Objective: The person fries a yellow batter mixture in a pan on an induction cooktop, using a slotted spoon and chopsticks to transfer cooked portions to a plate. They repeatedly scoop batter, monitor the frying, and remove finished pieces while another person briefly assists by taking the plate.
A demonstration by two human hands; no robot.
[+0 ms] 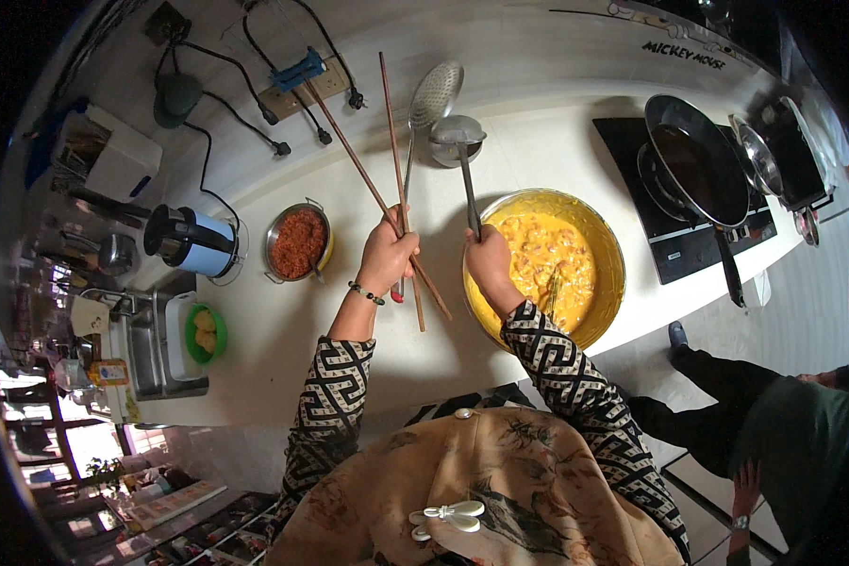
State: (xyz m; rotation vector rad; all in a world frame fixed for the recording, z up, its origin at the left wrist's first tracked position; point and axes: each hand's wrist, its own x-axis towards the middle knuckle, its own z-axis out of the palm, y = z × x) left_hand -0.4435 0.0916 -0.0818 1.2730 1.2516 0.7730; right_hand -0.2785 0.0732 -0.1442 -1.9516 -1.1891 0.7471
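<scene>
My left hand (388, 251) grips a pair of long wooden chopsticks (354, 159) together with a metal skimmer (436, 95), whose red-tipped handle end shows below my fingers. The chopsticks cross and point away from me. In my right hand (492, 265) is the dark handle of a metal ladle (457, 140), its head raised towards the wall. That hand is over the left rim of a large metal bowl (612, 283). Thick yellow batter with coated chunks (548, 247) fills much of the bowl, and a utensil (554, 293) stands in it.
Left on the counter (269, 354) are a pot of red minced food (297, 244), a blue electric kettle (191, 240), and a green bowl (205, 332) by the sink (148, 347). A frying pan (697, 170) with dark liquid sits on the cooktop (679, 240). Another person (764, 424) stands at right.
</scene>
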